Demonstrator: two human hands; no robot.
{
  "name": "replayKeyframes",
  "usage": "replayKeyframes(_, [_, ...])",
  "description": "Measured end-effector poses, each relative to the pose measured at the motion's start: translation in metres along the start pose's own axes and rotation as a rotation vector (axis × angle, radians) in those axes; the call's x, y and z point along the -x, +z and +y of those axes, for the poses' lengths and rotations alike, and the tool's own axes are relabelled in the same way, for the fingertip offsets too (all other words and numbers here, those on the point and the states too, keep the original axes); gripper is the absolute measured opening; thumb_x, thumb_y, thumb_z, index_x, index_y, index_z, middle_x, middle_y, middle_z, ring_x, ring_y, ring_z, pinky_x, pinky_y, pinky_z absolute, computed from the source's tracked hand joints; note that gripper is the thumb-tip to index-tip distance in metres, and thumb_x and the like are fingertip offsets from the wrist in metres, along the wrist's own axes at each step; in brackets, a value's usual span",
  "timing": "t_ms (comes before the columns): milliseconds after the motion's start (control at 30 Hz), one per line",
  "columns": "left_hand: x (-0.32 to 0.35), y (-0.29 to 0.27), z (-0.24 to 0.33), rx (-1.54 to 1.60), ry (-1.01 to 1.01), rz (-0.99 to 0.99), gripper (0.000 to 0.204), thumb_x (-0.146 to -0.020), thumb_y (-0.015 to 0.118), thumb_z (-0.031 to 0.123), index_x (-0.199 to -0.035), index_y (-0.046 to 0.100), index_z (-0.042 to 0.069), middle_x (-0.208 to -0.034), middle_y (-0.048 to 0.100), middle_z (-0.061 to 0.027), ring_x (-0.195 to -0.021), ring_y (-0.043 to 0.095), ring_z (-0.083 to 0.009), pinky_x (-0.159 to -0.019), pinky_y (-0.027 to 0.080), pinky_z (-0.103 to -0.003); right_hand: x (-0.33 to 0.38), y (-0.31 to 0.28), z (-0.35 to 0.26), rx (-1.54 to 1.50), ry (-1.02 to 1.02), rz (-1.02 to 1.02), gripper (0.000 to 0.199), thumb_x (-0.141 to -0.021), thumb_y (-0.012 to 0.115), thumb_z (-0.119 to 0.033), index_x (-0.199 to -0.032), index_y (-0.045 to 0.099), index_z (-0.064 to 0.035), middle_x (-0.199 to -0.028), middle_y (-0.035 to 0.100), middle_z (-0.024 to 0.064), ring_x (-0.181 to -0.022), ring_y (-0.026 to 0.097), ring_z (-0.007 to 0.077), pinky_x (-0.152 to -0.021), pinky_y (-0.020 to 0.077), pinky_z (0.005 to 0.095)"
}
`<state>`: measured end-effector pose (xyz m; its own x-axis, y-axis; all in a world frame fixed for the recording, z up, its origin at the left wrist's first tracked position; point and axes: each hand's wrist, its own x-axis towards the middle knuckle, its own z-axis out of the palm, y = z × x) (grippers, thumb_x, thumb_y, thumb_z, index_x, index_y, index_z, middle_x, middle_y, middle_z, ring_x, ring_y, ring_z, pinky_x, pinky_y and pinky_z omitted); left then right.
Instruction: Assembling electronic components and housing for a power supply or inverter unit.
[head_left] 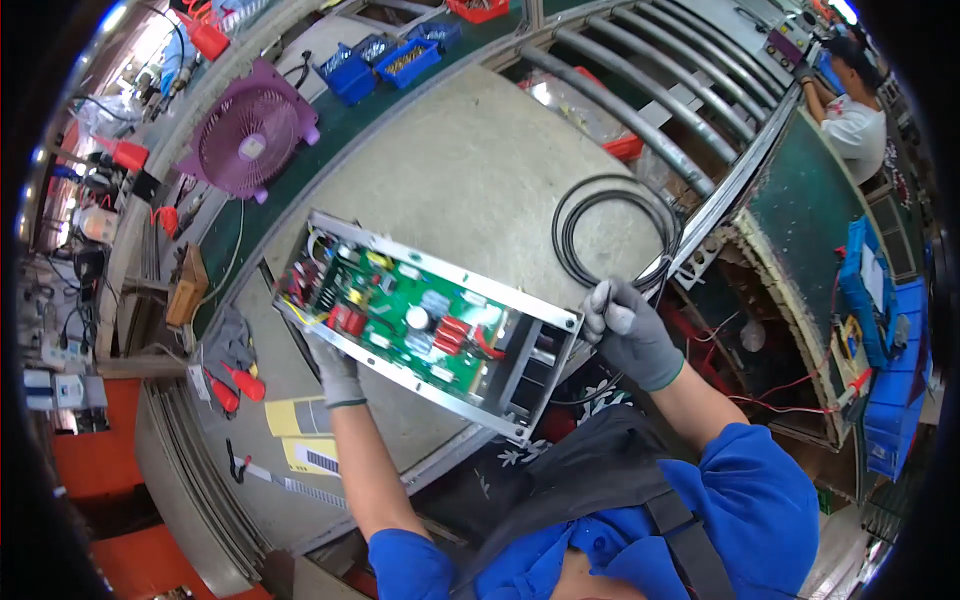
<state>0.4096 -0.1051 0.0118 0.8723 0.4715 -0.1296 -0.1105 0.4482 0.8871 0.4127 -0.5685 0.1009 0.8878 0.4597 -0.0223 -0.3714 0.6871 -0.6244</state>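
Observation:
My left hand (335, 372), in a grey glove, grips the near long side of an open metal chassis (470, 408); its fingers are partly hidden beneath it. Inside lies a green circuit board (405, 318) with red, white and yellow parts and wires at the left end. The chassis is tilted, its right end nearer to me. By its right end is my gloved right hand (628, 332), fingers curled together in a pinch; what they hold, if anything, is hidden. A coil of black cable (568, 240) lies just beyond this hand.
A purple fan (250, 140) stands far left, near blue bins (408, 62) of small parts. Metal rollers (640, 120) run at the far right. Red-handled tools (245, 383) and a yellow sheet (300, 418) lie at left. Another person (855, 120) sits at upper right.

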Motion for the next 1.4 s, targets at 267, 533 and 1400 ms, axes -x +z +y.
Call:
replayKeyframes(267, [0.204, 0.146, 0.027, -0.667, 0.973, -0.037, 0.048, -0.107, 0.048, 0.029, -0.139, 0.049, -0.006, -0.144, 0.053, -0.0157, -0.137, 0.046, -0.0265, -0.12, 0.027, -0.044, 0.014, -0.022, 0.007, 0.554, -0.173, -0.332, 0.017, -0.088, 0.064, -0.005, -0.104, 0.061, 0.0, -0.096, 0.065, 0.007, -0.087, 0.061, 0.0123, -0.08, 0.0492, 0.029])
replayKeyframes(533, [0.265, 0.237, 0.008, -1.561, 0.889, -0.029, 0.03, -0.077, 0.085, 0.019, -0.095, 0.069, 0.002, -0.093, 0.065, -0.0093, -0.086, 0.061, -0.0225, -0.081, 0.048, -0.035, 0.004, -0.013, 0.029, 0.699, -0.554, -0.35, 0.017, -0.093, 0.068, -0.01, -0.107, 0.063, -0.0019, -0.095, 0.065, 0.0013, -0.088, 0.058, 0.0061, -0.082, 0.049, 0.0246])
replayKeyframes(1400, [0.249, 0.216, -0.004, -1.201, 0.798, -0.046, 0.012, -0.1, 0.067, 0.016, -0.098, 0.068, 0.005, -0.086, 0.062, 0.0077, -0.076, 0.048, -0.001, -0.066, 0.04, -0.019, -0.002, -0.005, 0.051, 0.933, -0.904, -0.203, 0.016, -0.091, 0.069, -0.017, -0.102, 0.064, -0.0079, -0.088, 0.069, 0.0118, -0.081, 0.07, 0.0253, -0.073, 0.0554, 0.0367])
